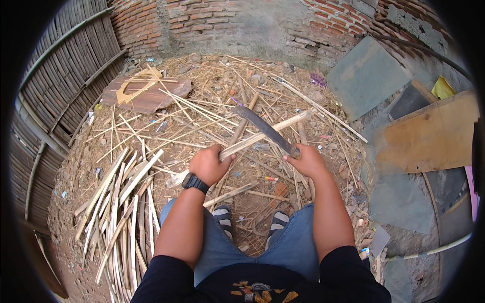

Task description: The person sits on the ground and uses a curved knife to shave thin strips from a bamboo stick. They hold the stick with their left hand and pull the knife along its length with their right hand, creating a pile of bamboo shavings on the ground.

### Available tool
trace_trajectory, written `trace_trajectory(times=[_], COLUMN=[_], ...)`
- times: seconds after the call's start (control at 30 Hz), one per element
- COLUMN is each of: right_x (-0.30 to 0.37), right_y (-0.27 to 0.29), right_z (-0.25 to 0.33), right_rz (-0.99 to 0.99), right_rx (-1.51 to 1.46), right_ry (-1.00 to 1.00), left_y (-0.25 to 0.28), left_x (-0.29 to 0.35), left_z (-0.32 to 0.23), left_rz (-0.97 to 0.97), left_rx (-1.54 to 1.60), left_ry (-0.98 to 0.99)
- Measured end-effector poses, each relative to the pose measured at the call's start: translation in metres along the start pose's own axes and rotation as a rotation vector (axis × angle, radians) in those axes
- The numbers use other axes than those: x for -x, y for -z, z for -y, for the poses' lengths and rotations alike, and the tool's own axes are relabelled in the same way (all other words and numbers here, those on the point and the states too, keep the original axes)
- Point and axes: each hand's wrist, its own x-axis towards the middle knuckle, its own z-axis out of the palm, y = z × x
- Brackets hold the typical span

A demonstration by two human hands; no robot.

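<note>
My left hand [208, 164], with a black watch on its wrist, is closed round the near end of a pale split strip of wood or bamboo [273, 132]. The strip slants away from me to the upper right. In my right hand [307, 160] is the handle of a machete [263, 125]; its dark, broad blade points to the upper left. The blade crosses over the strip; whether its edge touches cannot be told. Below my left hand, a shorter strip [232, 193] lies on the ground between my legs.
A pile of split strips [121, 212] lies at my left. Loose sticks and litter cover the ground. A brown board [177, 91] lies at the far left. Grey sheets [369, 76] and a tan panel [424, 134] lean at the right. A brick wall [217, 22] and bamboo fence [70, 70] enclose the spot.
</note>
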Motion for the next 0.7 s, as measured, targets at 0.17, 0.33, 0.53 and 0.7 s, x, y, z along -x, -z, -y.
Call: trace_trajectory(times=[0.17, 0.33, 0.53, 0.7], right_x=[0.008, 0.009, -0.002, 0.003], right_y=[-0.011, -0.007, -0.005, -0.009], right_z=[0.026, 0.037, 0.003, 0.014], right_rz=[0.082, 0.134, -0.017, 0.039], right_rx=[0.040, 0.079, -0.012, 0.001], right_ry=[0.062, 0.099, -0.001, 0.057], left_y=[-0.001, 0.002, 0.004, 0.001], left_x=[-0.001, 0.002, 0.000, -0.002], left_z=[-0.001, -0.001, -0.005, -0.003], left_rz=[-0.001, -0.007, 0.024, 0.033], left_rx=[0.008, 0.030, -0.012, -0.018], left_ry=[-0.011, -0.027, -0.014, -0.020])
